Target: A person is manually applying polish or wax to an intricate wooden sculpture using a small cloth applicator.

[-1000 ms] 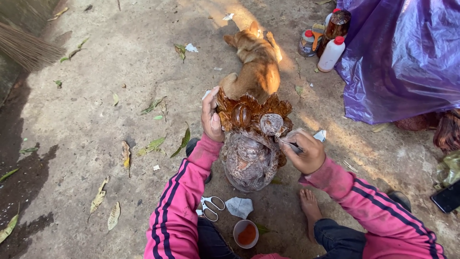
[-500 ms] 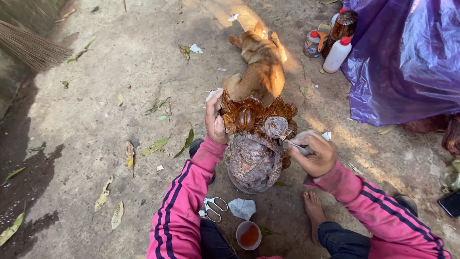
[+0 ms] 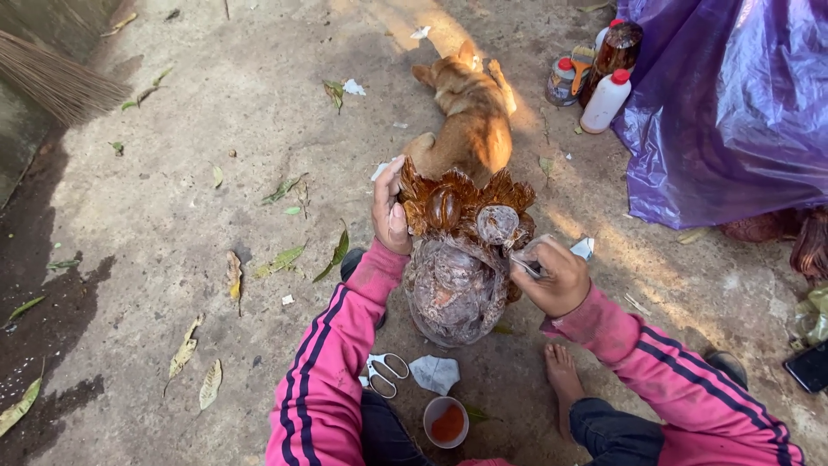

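A carved wooden figure [image 3: 455,259] with a glossy brown, leaf-like crest stands on the ground in front of me. My left hand [image 3: 390,211] grips the crest's left edge. My right hand [image 3: 552,274] holds a folded piece of sandpaper pressed against the carving's right side, near a dull round knob [image 3: 498,224]. Both arms wear pink sleeves with dark stripes. My bare foot [image 3: 565,380] rests below the right hand.
A tan dog [image 3: 470,108] lies just beyond the carving. Bottles and a jar [image 3: 599,78] stand by a purple plastic sheet [image 3: 733,112]. Scissors [image 3: 384,373], a scrap of paper [image 3: 435,373] and a small cup of orange liquid [image 3: 446,421] lie near my knees. Dry leaves and a broom [image 3: 52,78] are at left.
The view has shifted slightly. Both hands stay on the carving, and the right hand has moved a little lower along its right side.
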